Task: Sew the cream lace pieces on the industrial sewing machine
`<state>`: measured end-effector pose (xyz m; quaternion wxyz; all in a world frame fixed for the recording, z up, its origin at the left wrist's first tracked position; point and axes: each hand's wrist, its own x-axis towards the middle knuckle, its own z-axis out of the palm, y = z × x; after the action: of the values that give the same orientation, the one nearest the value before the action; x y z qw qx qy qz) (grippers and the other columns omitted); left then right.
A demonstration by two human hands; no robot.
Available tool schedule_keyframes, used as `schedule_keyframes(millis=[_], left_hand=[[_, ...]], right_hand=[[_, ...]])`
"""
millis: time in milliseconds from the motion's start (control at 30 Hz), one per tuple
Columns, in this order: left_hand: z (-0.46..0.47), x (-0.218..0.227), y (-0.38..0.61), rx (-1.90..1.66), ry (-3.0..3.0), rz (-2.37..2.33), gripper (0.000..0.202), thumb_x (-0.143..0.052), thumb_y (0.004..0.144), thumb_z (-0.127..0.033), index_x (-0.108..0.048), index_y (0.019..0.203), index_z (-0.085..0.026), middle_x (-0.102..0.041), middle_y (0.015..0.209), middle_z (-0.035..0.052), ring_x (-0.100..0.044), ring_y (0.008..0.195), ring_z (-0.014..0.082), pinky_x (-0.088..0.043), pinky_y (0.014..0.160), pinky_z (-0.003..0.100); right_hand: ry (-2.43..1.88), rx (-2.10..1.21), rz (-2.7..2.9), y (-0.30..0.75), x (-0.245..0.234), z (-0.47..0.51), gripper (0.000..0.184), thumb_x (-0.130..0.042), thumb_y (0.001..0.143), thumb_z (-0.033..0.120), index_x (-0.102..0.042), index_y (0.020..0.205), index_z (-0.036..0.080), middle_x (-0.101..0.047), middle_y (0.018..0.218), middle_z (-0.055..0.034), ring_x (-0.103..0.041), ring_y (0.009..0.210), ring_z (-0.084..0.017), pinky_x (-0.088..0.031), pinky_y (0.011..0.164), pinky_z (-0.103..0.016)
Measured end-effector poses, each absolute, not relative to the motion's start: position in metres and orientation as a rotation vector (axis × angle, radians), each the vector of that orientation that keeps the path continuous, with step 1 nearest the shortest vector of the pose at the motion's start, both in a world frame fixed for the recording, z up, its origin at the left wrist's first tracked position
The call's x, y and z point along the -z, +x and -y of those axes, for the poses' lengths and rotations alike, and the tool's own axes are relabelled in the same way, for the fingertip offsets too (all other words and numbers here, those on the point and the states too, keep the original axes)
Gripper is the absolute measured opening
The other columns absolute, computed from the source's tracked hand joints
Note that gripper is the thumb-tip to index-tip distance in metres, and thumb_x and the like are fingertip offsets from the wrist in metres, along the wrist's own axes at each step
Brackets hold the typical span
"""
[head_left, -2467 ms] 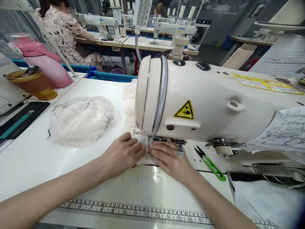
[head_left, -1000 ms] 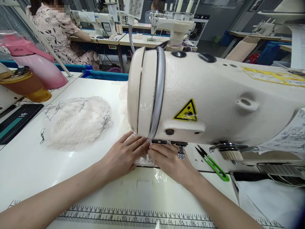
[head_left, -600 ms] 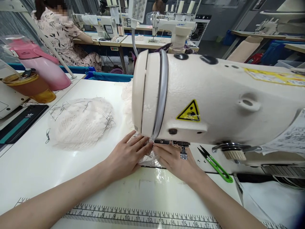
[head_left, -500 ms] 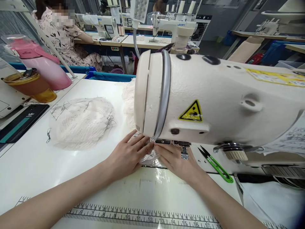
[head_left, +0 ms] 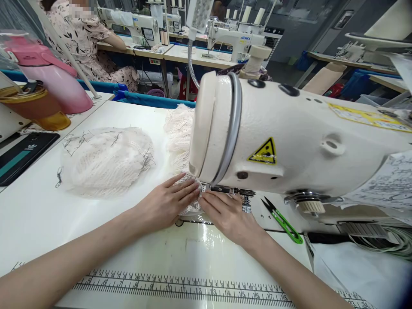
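A piece of pale lace fabric (head_left: 180,135) lies under and behind the head of a white sewing machine (head_left: 289,133). My left hand (head_left: 170,199) rests flat on this lace, fingers stretched out, left of the presser foot (head_left: 206,187). Close to the foot on its other side, my right hand (head_left: 227,214) reaches in with its fingers extended onto the lace edge; its thumb is hidden. The needle is too small to make out. Further left, a separate pile of lace pieces (head_left: 107,163) with dark loose threads lies on the white table (head_left: 128,253).
Green thread snips (head_left: 283,221) lie right of my right hand. A printed ruler scale (head_left: 180,289) runs along the front. A phone (head_left: 27,156), an amber cup (head_left: 40,107) and a pink bottle (head_left: 53,79) stand left. Another person (head_left: 77,43) sits at a machine beyond.
The view has shifted, so the machine head sits further right in the picture. Both hands have moved slightly left relative to it. More lace shows beside the machine head.
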<state>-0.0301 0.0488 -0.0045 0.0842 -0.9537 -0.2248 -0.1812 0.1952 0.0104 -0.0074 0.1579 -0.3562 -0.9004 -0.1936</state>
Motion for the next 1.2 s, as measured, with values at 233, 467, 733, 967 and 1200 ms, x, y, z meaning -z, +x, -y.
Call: schedule_keyframes(millis=[233, 467, 733, 967, 1200], left_hand=[[-0.054, 0.004, -0.035, 0.511, -2.897, 0.673, 0.039, -0.034, 0.092, -0.011, -0.057, 0.124, -0.01, -0.064, 0.125, 0.0089, -0.054, 0.125, 0.0232, -0.032, 0.114, 0.045], [-0.054, 0.004, -0.034, 0.472, -2.942, 0.755, 0.043, -0.044, 0.083, -0.012, -0.054, 0.125, -0.011, -0.062, 0.127, 0.0112, -0.049, 0.129, 0.026, -0.032, 0.114, 0.048], [-0.047, 0.001, -0.029, 0.385, -2.928, 0.864, 0.041, -0.044, 0.085, -0.022, -0.052, 0.123, -0.01, -0.062, 0.126, 0.0133, -0.05, 0.127, 0.03, -0.033, 0.112, 0.049], [-0.043, 0.0, -0.026, 0.348, -2.879, 0.879, 0.037, -0.044, 0.086, -0.026, -0.056, 0.118, -0.01, -0.062, 0.125, 0.016, -0.052, 0.124, 0.0333, -0.034, 0.11, 0.053], [-0.041, 0.001, -0.026, 0.389, -2.846, 0.873, 0.037, -0.044, 0.09, -0.027, -0.055, 0.121, -0.012, -0.062, 0.124, 0.0135, -0.051, 0.126, 0.0328, -0.031, 0.111, 0.053]], right_hand=[[-1.022, 0.594, 2.545, 0.184, 0.007, -0.011, 0.027, -0.047, 0.087, 0.004, -0.064, 0.103, 0.018, -0.071, 0.1, 0.0007, -0.06, 0.09, -0.012, -0.04, 0.07, -0.029], [-0.978, 0.559, 2.465, 0.18, 0.01, -0.01, 0.024, -0.048, 0.086, 0.003, -0.065, 0.097, 0.016, -0.071, 0.094, 0.0003, -0.06, 0.086, -0.012, -0.04, 0.071, -0.029], [-0.989, 0.557, 2.429, 0.186, 0.007, -0.01, 0.03, -0.046, 0.085, 0.0, -0.065, 0.099, 0.018, -0.072, 0.099, 0.0004, -0.06, 0.087, -0.012, -0.038, 0.077, -0.028], [-1.045, 0.519, 2.481, 0.191, 0.01, -0.009, 0.032, -0.046, 0.085, -0.001, -0.063, 0.104, 0.019, -0.071, 0.102, -0.0013, -0.061, 0.088, -0.012, -0.04, 0.076, -0.029], [-1.087, 0.57, 2.51, 0.196, 0.008, -0.011, 0.026, -0.05, 0.088, 0.005, -0.064, 0.104, 0.02, -0.07, 0.094, -0.0018, -0.061, 0.083, -0.013, -0.045, 0.075, -0.027]])
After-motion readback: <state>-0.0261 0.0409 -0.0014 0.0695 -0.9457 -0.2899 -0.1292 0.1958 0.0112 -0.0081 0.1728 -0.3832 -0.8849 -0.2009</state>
